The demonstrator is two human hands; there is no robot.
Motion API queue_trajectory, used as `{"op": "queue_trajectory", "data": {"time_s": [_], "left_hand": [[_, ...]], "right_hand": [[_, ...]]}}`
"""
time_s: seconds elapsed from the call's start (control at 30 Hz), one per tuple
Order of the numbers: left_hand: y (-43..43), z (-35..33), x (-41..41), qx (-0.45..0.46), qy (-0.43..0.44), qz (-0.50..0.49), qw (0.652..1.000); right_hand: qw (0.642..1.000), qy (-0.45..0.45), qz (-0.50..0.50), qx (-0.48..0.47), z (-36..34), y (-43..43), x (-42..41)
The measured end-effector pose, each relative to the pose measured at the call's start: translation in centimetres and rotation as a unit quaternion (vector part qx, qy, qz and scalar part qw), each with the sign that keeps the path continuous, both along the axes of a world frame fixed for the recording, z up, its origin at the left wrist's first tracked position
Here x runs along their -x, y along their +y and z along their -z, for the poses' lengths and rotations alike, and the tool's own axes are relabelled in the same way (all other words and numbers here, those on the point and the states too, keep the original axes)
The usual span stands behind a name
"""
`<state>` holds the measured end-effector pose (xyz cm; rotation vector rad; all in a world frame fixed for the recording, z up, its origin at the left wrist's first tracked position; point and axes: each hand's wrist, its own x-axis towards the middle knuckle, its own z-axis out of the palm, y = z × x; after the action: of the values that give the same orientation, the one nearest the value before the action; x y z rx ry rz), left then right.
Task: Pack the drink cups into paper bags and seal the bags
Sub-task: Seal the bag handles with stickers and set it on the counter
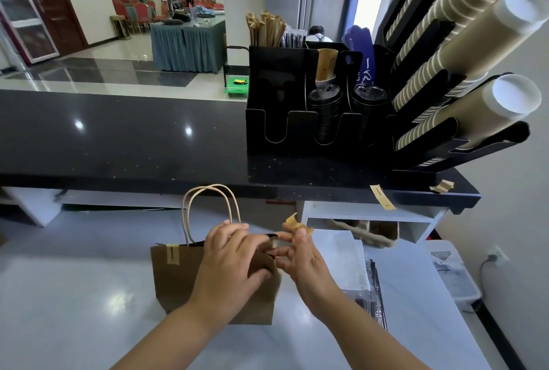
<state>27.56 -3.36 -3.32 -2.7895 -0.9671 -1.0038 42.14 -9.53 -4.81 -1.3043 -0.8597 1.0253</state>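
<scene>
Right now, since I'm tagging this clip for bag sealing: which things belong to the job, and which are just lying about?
In use: brown paper bag, left hand gripping its top, right hand pinching a seal sticker.
Lying about: black lid organiser, paper cup dispenser, spare sticker on the black counter edge, pulp cup carrier.

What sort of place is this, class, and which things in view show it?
Probably a café or drinks counter: a rack of stacked paper cups, an organiser of black lids, and a paper carry bag.
</scene>
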Motion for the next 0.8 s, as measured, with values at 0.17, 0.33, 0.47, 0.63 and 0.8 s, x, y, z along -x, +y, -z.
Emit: {"op": "queue_trajectory", "data": {"time_s": [0.17,0.33,0.47,0.63,0.8], "left_hand": [[0.8,-0.3,0.1,-0.047,0.044,-0.009,0.998],[1.5,-0.8,0.2,-0.022,0.077,0.017,0.997],[1.6,-1.2,0.1,0.054,0.063,0.034,0.996],[2.4,-1.0,0.2,0.126,0.043,0.034,0.990],[3.0,-0.9,0.4,0.156,0.015,0.061,0.986]], "right_hand": [[1.000,-0.001,0.009,0.005,-0.1,-0.6,0.4],[1.000,-0.023,0.011,-0.009,0.2,-1.2,0.9],[0.999,-0.048,0.003,-0.021,-0.2,-1.2,0.8],[0.996,-0.089,0.001,-0.005,-0.9,-0.8,0.8],[0.986,-0.166,0.010,0.015,-1.7,-0.2,0.4]]}}
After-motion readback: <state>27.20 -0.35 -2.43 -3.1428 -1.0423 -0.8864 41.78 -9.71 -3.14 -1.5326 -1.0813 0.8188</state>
